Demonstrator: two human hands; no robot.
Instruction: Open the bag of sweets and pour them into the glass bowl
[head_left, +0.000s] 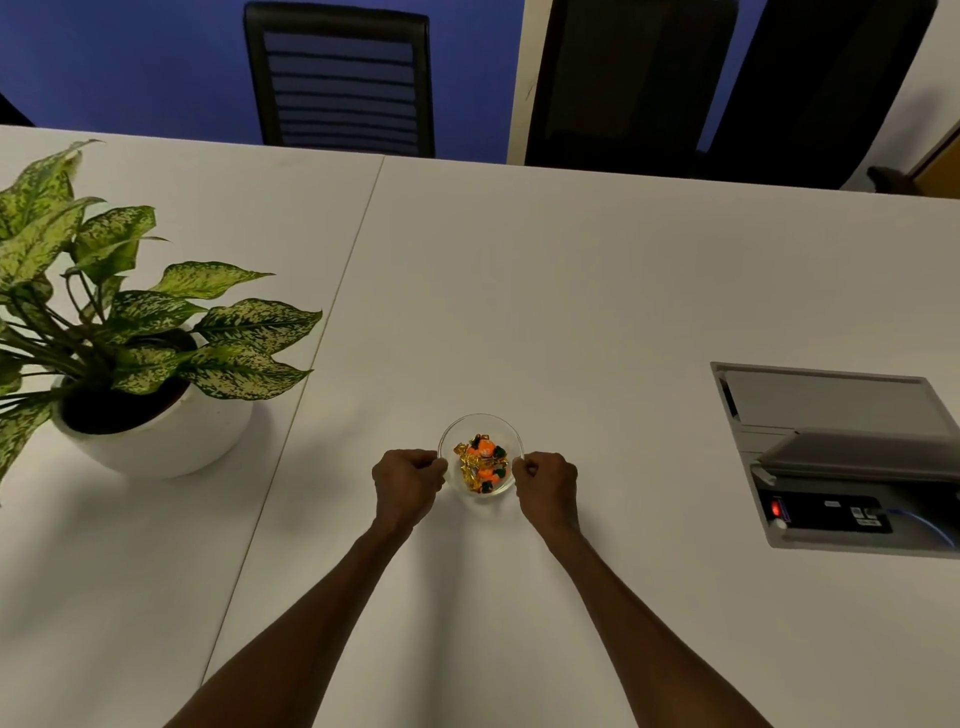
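A small glass bowl (480, 422) stands on the white table in front of me. Inside it lie several wrapped sweets (482, 461) in gold, orange and dark green. My left hand (408, 480) grips the bowl's left rim with curled fingers. My right hand (546, 480) grips the right rim the same way. No sweet bag is in view.
A potted plant (135, 353) in a white pot stands at the left. An open cable hatch (841, 457) with sockets is sunk into the table (571, 291) at the right. Black chairs (340, 78) stand behind the far edge. A seam runs between two tabletops left of the bowl.
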